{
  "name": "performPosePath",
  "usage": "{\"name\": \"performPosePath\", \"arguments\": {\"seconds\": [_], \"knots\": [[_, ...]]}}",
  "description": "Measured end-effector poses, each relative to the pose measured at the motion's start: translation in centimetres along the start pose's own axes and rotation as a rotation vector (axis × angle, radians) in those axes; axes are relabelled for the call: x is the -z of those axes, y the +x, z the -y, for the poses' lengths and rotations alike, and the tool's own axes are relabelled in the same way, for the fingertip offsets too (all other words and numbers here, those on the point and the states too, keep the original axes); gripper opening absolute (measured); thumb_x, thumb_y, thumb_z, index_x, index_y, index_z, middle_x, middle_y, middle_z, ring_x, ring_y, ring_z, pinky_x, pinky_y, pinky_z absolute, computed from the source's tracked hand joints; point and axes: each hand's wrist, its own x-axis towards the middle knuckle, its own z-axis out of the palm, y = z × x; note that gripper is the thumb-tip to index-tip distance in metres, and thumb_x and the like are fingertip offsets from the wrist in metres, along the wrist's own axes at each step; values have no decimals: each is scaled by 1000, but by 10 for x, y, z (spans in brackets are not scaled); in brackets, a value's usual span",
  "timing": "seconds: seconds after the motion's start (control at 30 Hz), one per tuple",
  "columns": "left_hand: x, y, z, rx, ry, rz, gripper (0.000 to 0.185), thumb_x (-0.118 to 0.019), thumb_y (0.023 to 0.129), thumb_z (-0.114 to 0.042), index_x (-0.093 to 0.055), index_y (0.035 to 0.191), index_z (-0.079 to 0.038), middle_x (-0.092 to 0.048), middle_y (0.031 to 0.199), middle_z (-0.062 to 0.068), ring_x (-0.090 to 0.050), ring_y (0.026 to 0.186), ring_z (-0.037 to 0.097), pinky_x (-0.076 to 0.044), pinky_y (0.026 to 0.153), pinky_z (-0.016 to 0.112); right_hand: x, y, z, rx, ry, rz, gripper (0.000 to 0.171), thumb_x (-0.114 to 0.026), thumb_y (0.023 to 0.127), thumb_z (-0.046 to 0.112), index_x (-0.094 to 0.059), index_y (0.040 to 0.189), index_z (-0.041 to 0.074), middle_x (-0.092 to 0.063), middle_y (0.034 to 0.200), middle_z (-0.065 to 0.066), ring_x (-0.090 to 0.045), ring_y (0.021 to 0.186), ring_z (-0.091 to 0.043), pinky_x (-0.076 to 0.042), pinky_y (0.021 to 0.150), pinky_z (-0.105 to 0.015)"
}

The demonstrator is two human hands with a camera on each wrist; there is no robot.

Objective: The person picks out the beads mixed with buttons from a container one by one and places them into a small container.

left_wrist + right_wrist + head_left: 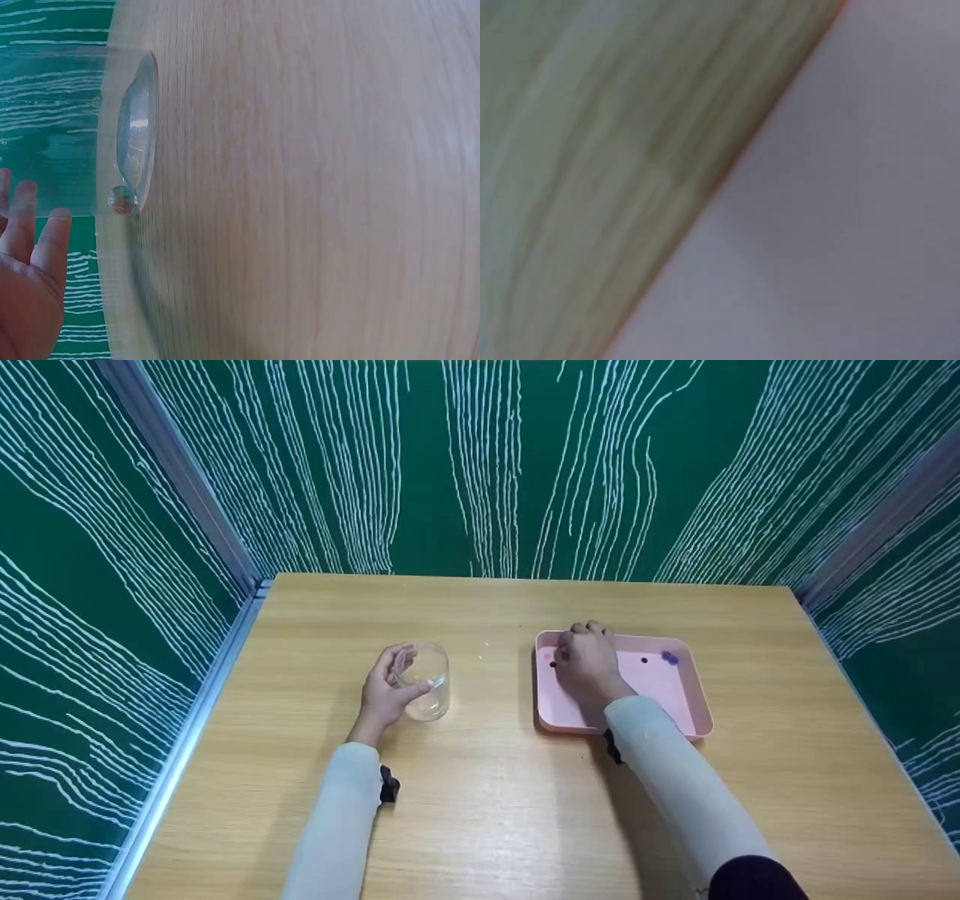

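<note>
My left hand (384,694) grips a clear, round, straight-sided container (429,697) from its left side, thumb across the near wall and fingers behind. In the left wrist view, a small brownish ball (122,201) shows through its wall by the base. My right hand (590,664) reaches over the left part of a shallow pink tray (699,712), fingers bent down near its back left corner. Whether those fingers pinch anything I cannot tell. Close by them lies a small dark ball (553,664). Farther right in the tray are a dark red ball (644,660) and bluish-purple balls (670,658).
Both things are on a light wooden table (480,795). Tiny white specks (484,651) lie between container and tray. Green walls (420,472) with white wavy lines rise behind and at both sides. The right wrist view is blurred, showing the tray's edge and wood.
</note>
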Motion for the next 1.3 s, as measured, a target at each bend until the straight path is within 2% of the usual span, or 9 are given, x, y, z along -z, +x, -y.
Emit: {"name": "performPosePath", "arguments": {"seconds": [0.2, 0.57, 0.63, 0.87, 0.93, 1.07, 1.2, 1.3], "knots": [[1, 1, 1, 4, -34, 18, 69, -78, 74, -5, -46, 136, -9, -49, 143, 15, -40, 139, 32, -28, 119, 47, 5, -2, -3, -65, 68, 34, 22, -60, 88, 24, -71, 103, 12, -62, 105, -5, -47, 102, -27, -35, 97, -50], [-1, -1, 1, -30, -15, -19, 64, -79, 73, -5, -52, 131, -15, -52, 140, 16, -46, 134, 28, -34, 115, 49, 8, -5, -7, -83, 136, 27, 19, -59, 89, 24, -71, 100, 15, -62, 103, -2, -48, 107, -27, -31, 106, -53], [-1, -1, 1, -26, -13, -12, 65, -79, 74, -6, -51, 131, -15, -51, 141, 16, -46, 134, 28, -34, 115, 48, 8, -6, -7, -73, 138, 9, 18, -59, 88, 23, -72, 98, 14, -63, 102, -3, -49, 107, -28, -31, 106, -54], [2, -2, -7, 30, 3, 35, 71, -79, 75, -9, -46, 137, -14, -46, 146, 15, -40, 139, 29, -28, 119, 44, 10, -8, -11, -5, 110, -77, 16, -65, 84, 20, -73, 91, 8, -68, 96, -10, -55, 96, -32, -41, 87, -53], [2, -5, -14, 24, -5, 48, 72, -79, 75, -7, -45, 138, -10, -45, 147, 18, -39, 139, 32, -28, 119, 46, 10, -8, -11, -17, 119, -73, 17, -65, 83, 20, -73, 92, 8, -68, 97, -10, -55, 97, -32, -41, 87, -52], [1, -10, -28, 20, 17, 48, 71, -79, 75, -7, -45, 137, -8, -47, 145, 18, -41, 138, 32, -30, 118, 43, 11, -8, -9, -45, 137, -48, 19, -65, 83, 22, -72, 95, 9, -67, 101, -10, -54, 100, -31, -40, 91, -51], [1, -7, -17, 24, 27, 26, 72, -80, 74, -10, -47, 137, -14, -50, 143, 12, -43, 137, 27, -31, 118, 39, 12, -8, -8, -64, 146, -38, 20, -65, 83, 23, -72, 95, 9, -66, 102, -9, -53, 102, -31, -39, 94, -50], [1, -3, -6, 21, 51, 3, 75, -81, 73, -13, -46, 138, -22, -53, 141, 7, -45, 135, 24, -32, 117, 42, 12, -8, -8, -50, 144, -58, 20, -65, 81, 23, -72, 94, 9, -67, 101, -9, -53, 101, -31, -39, 94, -50]]}}
